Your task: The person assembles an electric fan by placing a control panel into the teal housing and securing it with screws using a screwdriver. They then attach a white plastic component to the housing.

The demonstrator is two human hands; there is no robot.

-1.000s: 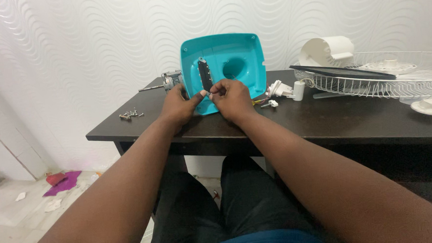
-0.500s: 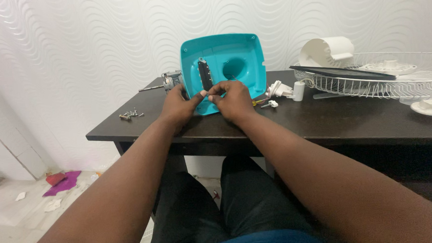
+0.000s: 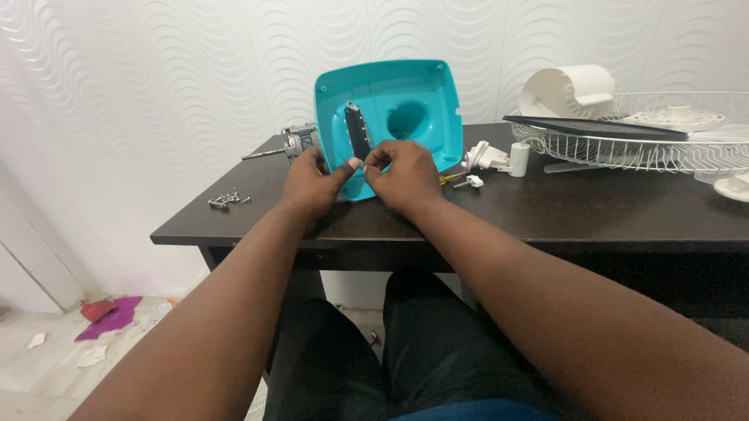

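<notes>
Head view, centre of frame: teal plastic housing [image 3: 404, 108] stands tilted upright on the dark table [image 3: 560, 211], a black switch strip [image 3: 357, 131] mounted inside. Left hand [image 3: 310, 184] and right hand [image 3: 402, 176] meet at its lower edge, fingertips pinched narrow on a small part too tiny to identify. Since a second ago: hands barely shifted, right fingers crept slightly higher; the fiddly fitting appears ongoing. Left: loose screws [image 3: 227, 198]. Right: wire fan guard [image 3: 657, 135].

Single head view — downward, forward over a near table [image 3: 560, 211]
</notes>
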